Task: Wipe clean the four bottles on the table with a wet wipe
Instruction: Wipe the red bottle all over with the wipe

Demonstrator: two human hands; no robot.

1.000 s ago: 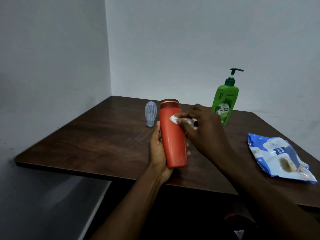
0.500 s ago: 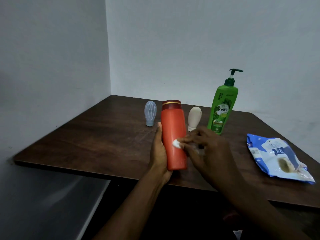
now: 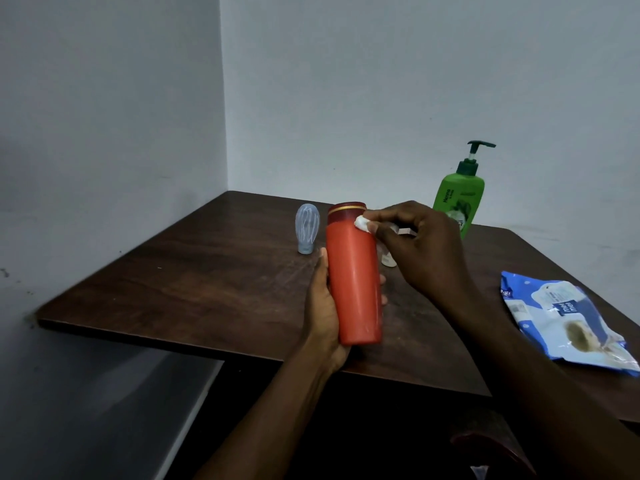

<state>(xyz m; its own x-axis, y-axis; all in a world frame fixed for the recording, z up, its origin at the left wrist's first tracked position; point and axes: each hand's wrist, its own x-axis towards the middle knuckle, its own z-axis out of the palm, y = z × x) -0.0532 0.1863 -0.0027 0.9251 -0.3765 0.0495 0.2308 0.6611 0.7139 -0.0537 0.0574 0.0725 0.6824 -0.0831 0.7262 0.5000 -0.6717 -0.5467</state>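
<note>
I am gripping the red bottle (image 3: pixel 353 278) in my left hand (image 3: pixel 325 306), palm against its left side, thumb lying up along it and fingertips curling round to show at its right edge. My right hand (image 3: pixel 422 247) is pinching a small white wad of wet wipe (image 3: pixel 362 224) between thumb and fingertips and pressing it to the bottle's upper right side, just under the gold band of the darker cap. The bottle's long axis is standing close to upright, cap end pointing up and away from me, base toward me, over the near part of the table; I cannot tell whether the base is touching the wood. Just behind it to the left, a small clear bottle (image 3: pixel 307 227) is standing on its cap. A cream bottle (image 3: pixel 388 259) is showing only its lower end beneath my right hand. Farther back to the right, a green pump bottle (image 3: pixel 457 199) is standing upright near the wall, its lower part hidden by my hand. A blue and white wipes pack (image 3: pixel 568 323) is lying flat, well apart, toward the right edge. All of this is sitting on a dark brown wooden table (image 3: pixel 207 289) pushed into a corner where two plain grey-white walls (image 3: pixel 346 98) are meeting, with the light looking dim
</note>
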